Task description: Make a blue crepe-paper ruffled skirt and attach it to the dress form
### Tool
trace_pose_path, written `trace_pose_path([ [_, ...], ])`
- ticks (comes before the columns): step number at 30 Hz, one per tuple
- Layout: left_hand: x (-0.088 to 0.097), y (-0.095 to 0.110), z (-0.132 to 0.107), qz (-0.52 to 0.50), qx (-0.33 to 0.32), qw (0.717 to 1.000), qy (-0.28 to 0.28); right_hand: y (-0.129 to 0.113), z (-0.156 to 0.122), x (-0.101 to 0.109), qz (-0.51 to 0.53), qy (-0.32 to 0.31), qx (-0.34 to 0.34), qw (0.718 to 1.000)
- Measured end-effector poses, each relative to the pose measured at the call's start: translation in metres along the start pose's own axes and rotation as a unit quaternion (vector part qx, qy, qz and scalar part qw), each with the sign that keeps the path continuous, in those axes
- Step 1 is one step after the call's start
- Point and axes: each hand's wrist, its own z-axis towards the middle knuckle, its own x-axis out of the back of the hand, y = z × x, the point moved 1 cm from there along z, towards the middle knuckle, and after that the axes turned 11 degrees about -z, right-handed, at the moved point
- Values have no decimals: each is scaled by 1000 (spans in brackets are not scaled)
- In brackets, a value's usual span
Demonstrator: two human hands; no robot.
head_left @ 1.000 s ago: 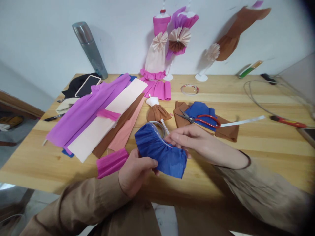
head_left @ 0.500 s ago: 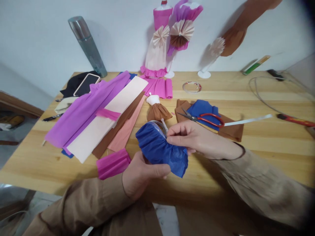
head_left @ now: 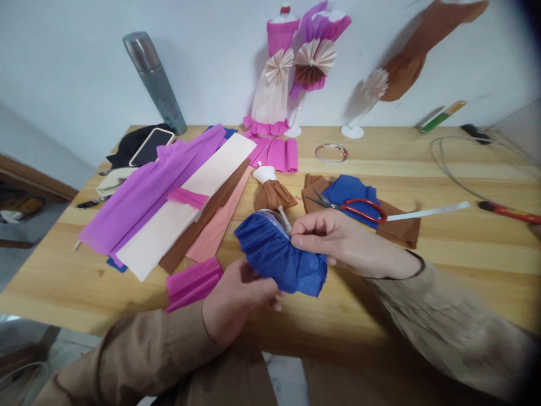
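Both the left hand (head_left: 236, 300) and right hand (head_left: 340, 243) pinch the blue ruffle (head_left: 276, 260), lying lengthwise upper-left to lower-right

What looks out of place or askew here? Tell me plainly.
Nothing spilled or torn. The red-handled scissors lie open on paper scraps; a brown-skirted figure lies flat on the table. Left hand and right hand pinch the blue ruffle.

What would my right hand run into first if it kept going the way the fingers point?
The right hand points leftward, fingers pinching the ruffled blue crepe paper, so that comes first. Beyond it, probably the salmon paper strip, though depth is unclear.
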Motion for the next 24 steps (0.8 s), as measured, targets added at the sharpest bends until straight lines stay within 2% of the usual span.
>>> trace_pose_path([
  [3, 3, 3, 1, -110, 26, 992, 47, -1, 0, 0, -9, -11, -4, 1000],
  [6, 4, 4, 3, -122, 14, 988, 93, 0, 1, 1, -5, -15, -11, 1000],
  [8, 3, 4, 3, -118, 7, 989, 84, 1, 1, 2, -1, -18, -14, 1000],
  [13, 1, 2, 1, -112, 28, 993, 15, 1, 2, 4, 1, -23, -4, 1000],
  [19, 0, -7, 6, -38, 40, 997, 62, 2, 4, 5, -42, -80, 11, 996],
  [24, 0, -7, 8, -20, 22, 997, 66, 8, 4, 10, -57, -131, 42, 989],
])
